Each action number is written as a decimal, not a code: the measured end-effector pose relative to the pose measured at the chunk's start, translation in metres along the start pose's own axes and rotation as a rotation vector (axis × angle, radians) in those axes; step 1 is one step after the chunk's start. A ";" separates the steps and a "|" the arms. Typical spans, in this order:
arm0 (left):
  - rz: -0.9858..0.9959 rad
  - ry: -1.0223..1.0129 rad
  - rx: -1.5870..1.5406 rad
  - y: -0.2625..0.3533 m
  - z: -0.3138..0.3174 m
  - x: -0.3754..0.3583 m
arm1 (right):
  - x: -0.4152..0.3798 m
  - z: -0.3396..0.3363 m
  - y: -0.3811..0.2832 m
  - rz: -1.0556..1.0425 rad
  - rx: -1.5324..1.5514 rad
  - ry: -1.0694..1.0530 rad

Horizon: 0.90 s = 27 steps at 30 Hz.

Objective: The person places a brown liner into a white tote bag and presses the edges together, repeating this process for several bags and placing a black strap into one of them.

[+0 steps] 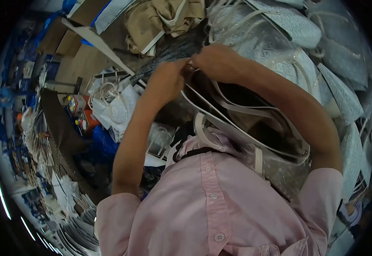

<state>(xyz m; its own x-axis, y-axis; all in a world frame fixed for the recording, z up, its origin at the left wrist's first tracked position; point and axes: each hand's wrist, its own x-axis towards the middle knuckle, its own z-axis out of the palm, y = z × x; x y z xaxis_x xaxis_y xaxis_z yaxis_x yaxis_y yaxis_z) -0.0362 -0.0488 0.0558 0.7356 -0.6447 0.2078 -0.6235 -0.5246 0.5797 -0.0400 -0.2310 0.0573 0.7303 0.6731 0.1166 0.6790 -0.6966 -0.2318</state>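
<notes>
Largest mass: heap of white patterned bags [322, 55], filling the upper right and right edge, stacked overlapping, no bare gap between them. Next: pink shirt [220, 205] across the lower centre, blocking the view of anything beneath. Next: cardboard sheets [73, 47] at upper left, lying flat and edge to edge, with a tan fabric bundle [164, 19] just beside at top centre. Lower left: stacks of flat printed pieces [45, 141] fanned along a curved edge. Near these, a small orange box [88, 121] against a white bag with looped handles [115, 106].

Open room: narrow only. Dark gap between the 2 forearms, bounded left by the left arm and right by the right arm, partly filled by a clear-sided bag [275, 166] resting against the chest.

White straps [237, 113]: several run from the clear-sided bag up through the gap to the hands, taut, slightly fanned, ends gathered at the fingertips at upper centre.

Left hand [167, 79]: clenched on the strap ends, fingers curled inward, touching the right hand.
Right hand [218, 62]: pinched shut on the same strap ends, knuckles up, just in front of a dark bundle [173, 51].
</notes>
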 end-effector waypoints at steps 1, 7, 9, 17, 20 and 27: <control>-0.080 -0.072 0.125 0.009 -0.006 0.001 | -0.004 -0.002 -0.008 0.061 -0.127 0.046; -0.114 -0.321 0.078 0.019 -0.023 0.013 | -0.075 -0.065 -0.020 0.404 0.175 0.265; -0.095 -0.524 0.024 0.018 -0.039 0.028 | -0.134 -0.102 -0.041 0.735 0.275 0.563; 0.224 -1.296 -0.139 0.014 -0.004 0.118 | -0.226 0.032 -0.201 1.791 0.662 1.620; 0.371 -1.396 0.088 0.032 0.004 0.122 | -0.177 0.036 -0.208 1.736 0.788 1.777; 0.819 -1.583 0.608 0.057 -0.028 0.112 | -0.158 0.032 -0.180 1.901 0.115 1.501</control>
<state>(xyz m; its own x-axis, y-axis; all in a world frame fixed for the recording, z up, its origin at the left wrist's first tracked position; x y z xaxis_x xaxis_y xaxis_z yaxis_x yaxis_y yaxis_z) 0.0180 -0.1352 0.1340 -0.4226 -0.4677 -0.7763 -0.9048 0.2667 0.3319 -0.2799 -0.2039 0.0494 -0.1375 -0.9842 0.1114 -0.4599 -0.0361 -0.8872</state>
